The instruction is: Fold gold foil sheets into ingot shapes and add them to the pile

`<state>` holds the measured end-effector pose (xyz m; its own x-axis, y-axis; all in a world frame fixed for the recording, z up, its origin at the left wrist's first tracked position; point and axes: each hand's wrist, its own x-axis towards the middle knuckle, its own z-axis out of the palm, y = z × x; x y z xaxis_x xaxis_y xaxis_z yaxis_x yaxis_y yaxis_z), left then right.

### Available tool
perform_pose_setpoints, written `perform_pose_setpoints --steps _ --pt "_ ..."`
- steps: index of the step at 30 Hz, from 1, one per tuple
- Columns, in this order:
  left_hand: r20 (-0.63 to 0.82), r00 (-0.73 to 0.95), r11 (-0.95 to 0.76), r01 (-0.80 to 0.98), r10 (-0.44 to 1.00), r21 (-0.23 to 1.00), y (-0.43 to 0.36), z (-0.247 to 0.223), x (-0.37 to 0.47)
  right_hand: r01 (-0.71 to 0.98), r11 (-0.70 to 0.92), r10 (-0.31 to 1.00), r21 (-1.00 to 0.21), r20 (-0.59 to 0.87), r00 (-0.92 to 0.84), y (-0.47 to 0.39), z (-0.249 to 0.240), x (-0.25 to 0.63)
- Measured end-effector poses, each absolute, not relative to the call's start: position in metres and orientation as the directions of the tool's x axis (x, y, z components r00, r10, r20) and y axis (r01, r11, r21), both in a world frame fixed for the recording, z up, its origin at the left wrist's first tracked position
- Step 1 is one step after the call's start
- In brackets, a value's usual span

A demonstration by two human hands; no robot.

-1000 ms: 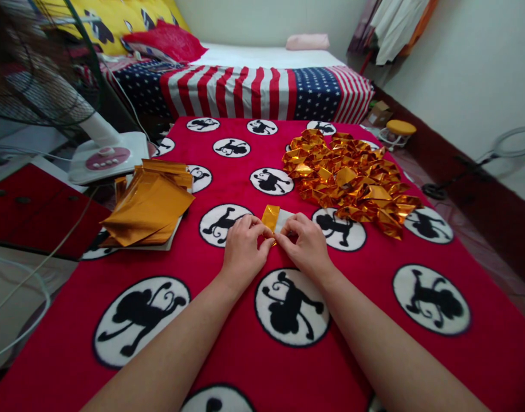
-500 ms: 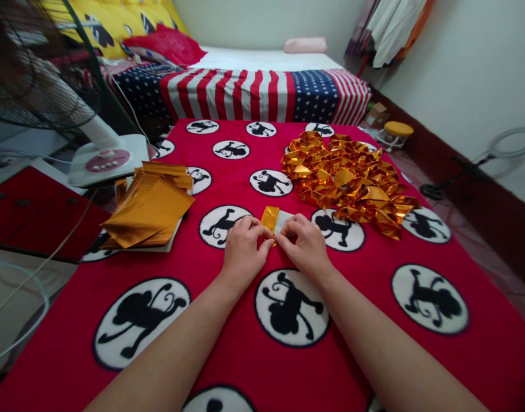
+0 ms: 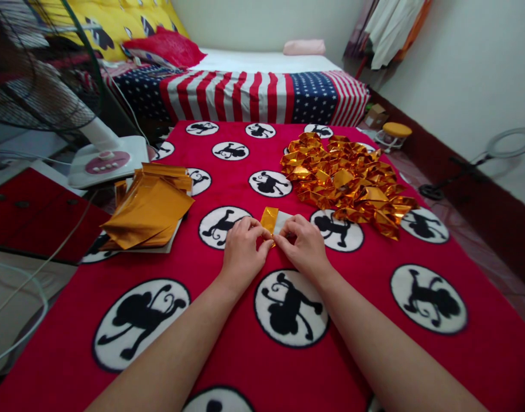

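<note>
A small sheet of gold foil paper [image 3: 269, 220], partly folded, lies on the red cloth in front of me; its pale side shows at the right. My left hand [image 3: 247, 246] pinches its near edge between thumb and fingers. Right beside it, my right hand [image 3: 304, 243] pinches the same edge, the two thumbs almost touching. Fingers hide most of the fold. To the left rests a stack of flat gold foil sheets [image 3: 153, 209]. At the back right is a heap of folded gold foil pieces [image 3: 343, 177].
The red cloth [image 3: 228, 366] with monkey prints covers the surface. A white fan base [image 3: 110, 162] stands at the left above a red drawer unit [image 3: 34, 209]. Behind is a bed with a striped cover [image 3: 232, 94]. A yellow stool [image 3: 397, 130] and a ring light [image 3: 511, 143] are at the right.
Almost nothing differs. Both hands keep their pinch on the foil paper's near edge, and the view has shifted very slightly.
</note>
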<state>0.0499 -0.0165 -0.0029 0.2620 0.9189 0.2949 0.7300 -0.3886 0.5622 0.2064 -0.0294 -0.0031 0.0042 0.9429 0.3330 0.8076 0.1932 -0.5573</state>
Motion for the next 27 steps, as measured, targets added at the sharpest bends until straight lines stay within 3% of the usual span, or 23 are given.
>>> perform_pose_setpoints --steps 27 --pt "0.291 0.265 -0.387 0.738 0.919 0.552 -0.0169 -0.0018 0.0502 0.805 0.195 0.943 -0.561 0.332 0.003 -0.0297 -0.0024 0.2067"
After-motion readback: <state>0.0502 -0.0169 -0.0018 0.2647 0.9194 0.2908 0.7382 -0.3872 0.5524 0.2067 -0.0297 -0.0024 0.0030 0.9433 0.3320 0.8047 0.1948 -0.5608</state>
